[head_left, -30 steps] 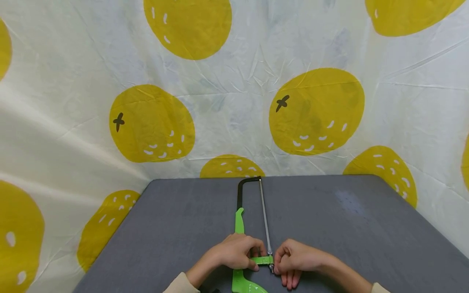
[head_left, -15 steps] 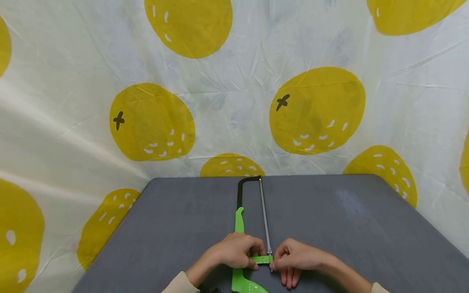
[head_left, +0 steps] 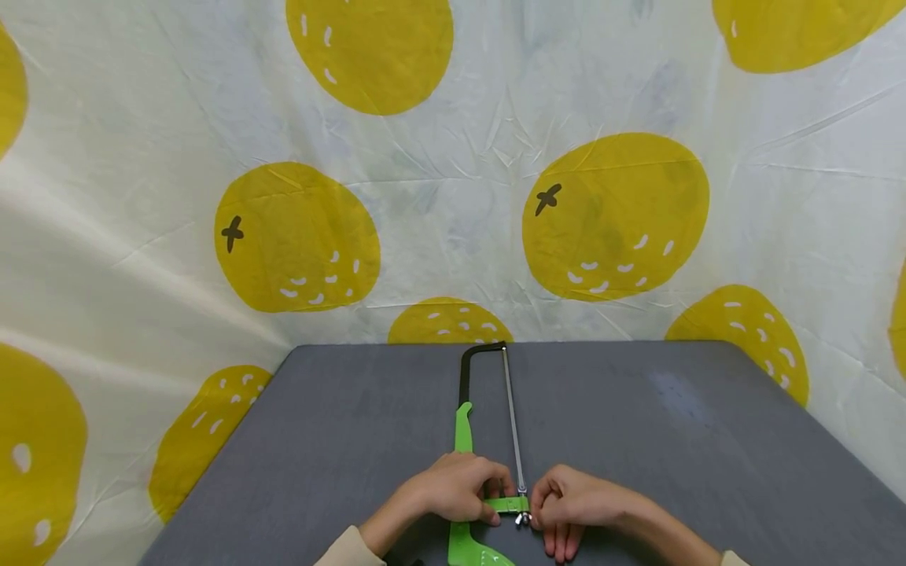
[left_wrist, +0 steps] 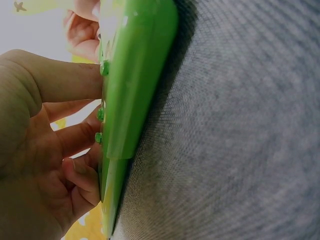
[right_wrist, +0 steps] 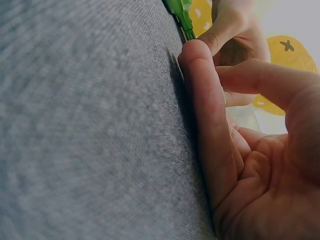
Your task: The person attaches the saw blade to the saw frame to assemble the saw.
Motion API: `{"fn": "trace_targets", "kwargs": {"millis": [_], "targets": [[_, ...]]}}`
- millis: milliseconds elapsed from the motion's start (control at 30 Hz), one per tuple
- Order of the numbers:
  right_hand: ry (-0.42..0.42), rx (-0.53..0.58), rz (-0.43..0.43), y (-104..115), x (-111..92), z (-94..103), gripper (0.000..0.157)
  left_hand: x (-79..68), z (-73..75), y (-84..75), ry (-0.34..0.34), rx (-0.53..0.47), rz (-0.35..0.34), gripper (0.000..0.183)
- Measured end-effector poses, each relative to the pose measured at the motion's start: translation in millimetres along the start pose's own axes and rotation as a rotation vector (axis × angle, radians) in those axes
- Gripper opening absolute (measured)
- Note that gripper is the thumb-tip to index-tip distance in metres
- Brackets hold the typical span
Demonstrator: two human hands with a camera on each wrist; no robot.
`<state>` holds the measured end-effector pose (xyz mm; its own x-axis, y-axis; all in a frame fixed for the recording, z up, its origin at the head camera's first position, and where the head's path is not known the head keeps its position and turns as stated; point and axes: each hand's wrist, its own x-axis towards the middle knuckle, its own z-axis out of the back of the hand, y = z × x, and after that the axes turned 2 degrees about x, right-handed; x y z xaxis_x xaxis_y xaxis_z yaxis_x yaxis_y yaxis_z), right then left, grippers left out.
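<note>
A hacksaw with a green handle, a dark front frame and a thin silver blade lies flat on the table. My left hand grips its green frame near the handle, thumb and fingers around the short green crosspiece. In the left wrist view the thumb presses on the green frame. A small metal wing nut shows at the blade's near end. Right beside it is my right hand, index finger and thumb bent close to the nut; whether they touch it I cannot tell. Its lower fingers lie along the table.
The grey table reaches back to a white cloth printed with yellow fruit. A pale smudge marks the table's right side. Something small and dark peeks in at the bottom edge.
Half a second ago my right fingertips covered the wing nut; now they sit slightly to its right and it shows. The left hand and the hacksaw keep their place.
</note>
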<state>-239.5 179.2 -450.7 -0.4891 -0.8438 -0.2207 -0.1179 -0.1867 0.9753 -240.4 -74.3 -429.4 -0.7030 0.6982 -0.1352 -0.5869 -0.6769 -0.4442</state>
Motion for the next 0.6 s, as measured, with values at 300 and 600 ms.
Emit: {"fn": "trace_targets", "kwargs": {"millis": [300,600], "targets": [[-0.001,0.014,0.000,-2.2,2.5,1.3,0.012,0.7,-0.5,0.4,-0.010,0.012,0.014,0.024],[-0.009,0.013,0.003,-3.2,3.3,0.6,0.018,1.2,-1.0,-0.7,-0.013,0.018,0.016,0.025]]}}
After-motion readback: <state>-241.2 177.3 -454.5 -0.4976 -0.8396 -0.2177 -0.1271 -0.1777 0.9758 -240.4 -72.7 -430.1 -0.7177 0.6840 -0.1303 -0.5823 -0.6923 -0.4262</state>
